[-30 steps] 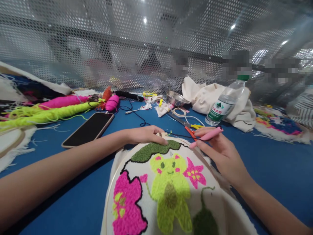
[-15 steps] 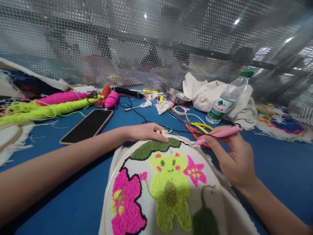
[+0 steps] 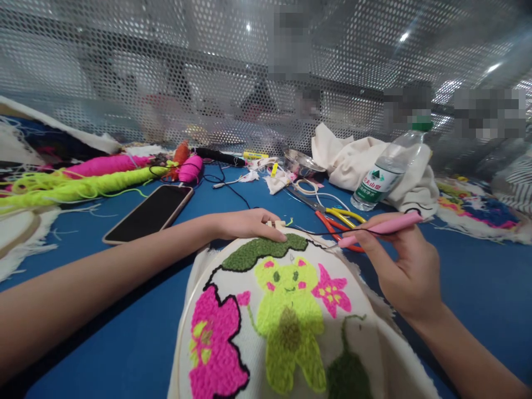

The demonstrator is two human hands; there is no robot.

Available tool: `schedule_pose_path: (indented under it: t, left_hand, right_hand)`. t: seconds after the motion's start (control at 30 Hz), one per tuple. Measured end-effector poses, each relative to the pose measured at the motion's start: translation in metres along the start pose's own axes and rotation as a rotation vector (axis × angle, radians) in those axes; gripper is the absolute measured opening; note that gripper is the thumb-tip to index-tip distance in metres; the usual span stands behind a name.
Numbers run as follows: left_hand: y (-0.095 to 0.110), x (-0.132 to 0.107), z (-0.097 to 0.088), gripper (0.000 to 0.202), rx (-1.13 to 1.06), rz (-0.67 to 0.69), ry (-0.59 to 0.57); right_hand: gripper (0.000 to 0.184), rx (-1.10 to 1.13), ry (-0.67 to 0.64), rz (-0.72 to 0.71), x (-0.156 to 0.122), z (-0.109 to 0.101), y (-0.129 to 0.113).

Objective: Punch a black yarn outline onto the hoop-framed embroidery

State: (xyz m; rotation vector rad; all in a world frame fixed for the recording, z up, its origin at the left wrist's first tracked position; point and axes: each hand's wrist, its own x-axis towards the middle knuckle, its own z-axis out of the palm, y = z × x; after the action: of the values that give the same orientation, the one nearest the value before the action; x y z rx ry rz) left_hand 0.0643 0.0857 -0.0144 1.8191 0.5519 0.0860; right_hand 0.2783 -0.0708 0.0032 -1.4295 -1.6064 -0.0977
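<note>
My right hand (image 3: pixel 409 266) grips a pink punch needle (image 3: pixel 386 226), its metal tip at the cloth near the end of a black stitched outline. Black yarn (image 3: pixel 307 230) runs from the tool's back end across the top of the hoop. My left hand (image 3: pixel 253 223) is closed over the far rim of the embroidery hoop (image 3: pixel 185 332), thumb on the green stitched leaf (image 3: pixel 260 254). White cloth stretched in the hoop bears a yellow-green bear (image 3: pixel 291 316), a large pink flower (image 3: pixel 216 338) edged in black, and a smaller pink flower (image 3: pixel 332 291).
On the blue table (image 3: pixel 112 327) lie a phone (image 3: pixel 147 215), yellow yarn (image 3: pixel 91 185) and pink yarn (image 3: pixel 108 164) at the left. Beyond the hoop are red-and-yellow-handled scissors or pliers (image 3: pixel 328 216), a metal bowl (image 3: pixel 301 162), a water bottle (image 3: pixel 386 166) and crumpled cloth (image 3: pixel 344 152). A perforated metal panel (image 3: pixel 199 83) stands behind.
My right hand and the punch needle have shifted slightly right, and the black yarn now lies closer along the hoop's far edge. My left hand and the hoop stay in place.
</note>
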Motion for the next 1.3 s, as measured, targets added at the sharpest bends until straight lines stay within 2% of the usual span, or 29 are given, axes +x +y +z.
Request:
schedule_pose_path:
  t: [0.23, 0.43, 0.6, 0.7, 0.83, 0.93, 1.07, 1.3]
  left_hand:
    - [-0.0004, 0.0003, -0.0003, 0.030, 0.036, 0.000, 0.009]
    - [0.0006, -0.0005, 0.0006, 0.029, 0.038, 0.004, 0.038]
    - [0.0002, -0.0001, 0.0023, 0.025, -0.039, 0.001, 0.032]
    - [0.0016, -0.0004, 0.0026, 0.020, -0.092, -0.003, 0.001]
    - [0.0027, -0.0008, 0.0020, 0.020, -0.110, -0.013, -0.020]
    - [0.0016, -0.0004, 0.0014, 0.021, -0.100, -0.010, -0.016]
    - [-0.0002, 0.0003, 0.0011, 0.025, -0.089, -0.008, -0.009]
    - [0.0013, 0.0003, 0.0010, 0.026, -0.043, -0.003, 0.002]
  right_hand:
    - [0.008, -0.044, -0.003, -0.022, 0.0012, -0.0004, -0.0002]
    - [0.010, 0.016, -0.115, 0.081, 0.0037, 0.0015, 0.0002]
    - [0.011, -0.003, -0.269, 0.071, 0.0052, 0.0058, -0.0005]
    - [0.010, 0.033, -0.263, 0.093, 0.0060, 0.0069, 0.0002]
    - [0.013, 0.122, -0.305, 0.194, 0.0064, 0.0082, 0.0028]
    - [0.016, 0.085, -0.281, 0.161, 0.0055, 0.0084, 0.0052]
    - [0.019, -0.003, -0.170, 0.061, 0.0034, 0.0064, 0.0069]
    - [0.015, -0.049, -0.081, -0.081, 0.0015, 0.0012, 0.0048]
